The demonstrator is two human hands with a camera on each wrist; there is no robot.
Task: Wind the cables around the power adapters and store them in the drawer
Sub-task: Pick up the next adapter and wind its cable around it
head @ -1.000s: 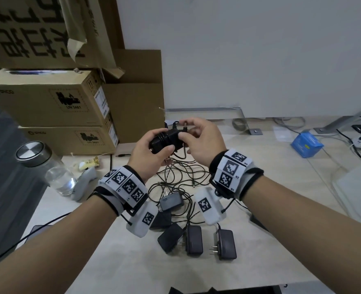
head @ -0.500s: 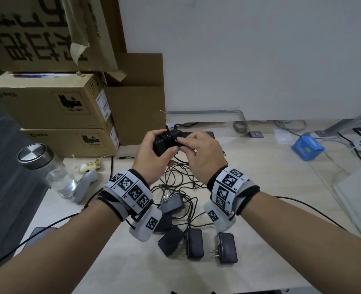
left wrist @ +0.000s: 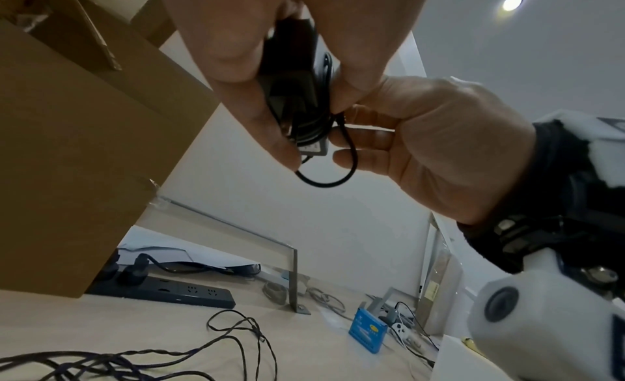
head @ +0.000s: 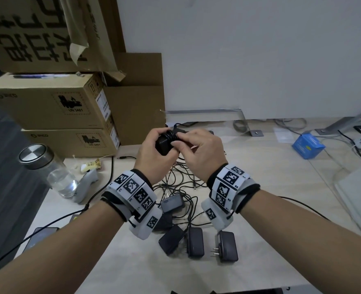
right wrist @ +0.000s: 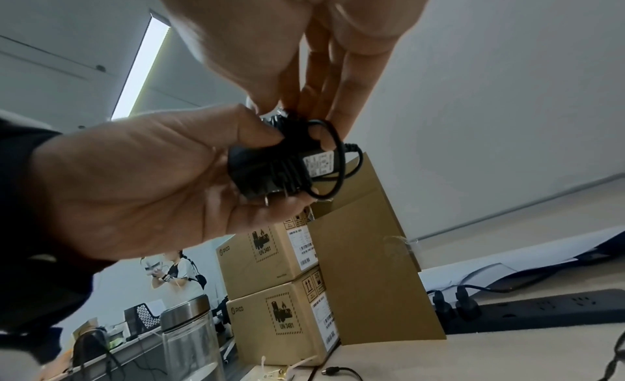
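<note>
Resting in the curled left hand (head: 154, 160) above the counter (head: 271, 187), the black adapter (head: 163, 144) carries cable (left wrist: 324, 178) coils; the right hand (head: 198, 158) pinches the cable against it. Below both hands lie loose adapters (head: 196, 240). Beside the left hand, a glass jar (head: 54, 172) holds water.

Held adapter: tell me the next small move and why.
Probably tuck the last loose loop of cable under the wraps. The left hand grips the adapter, already wound several turns, and the right hand pinches the cable at the windings; only that short loop hangs free.
</note>
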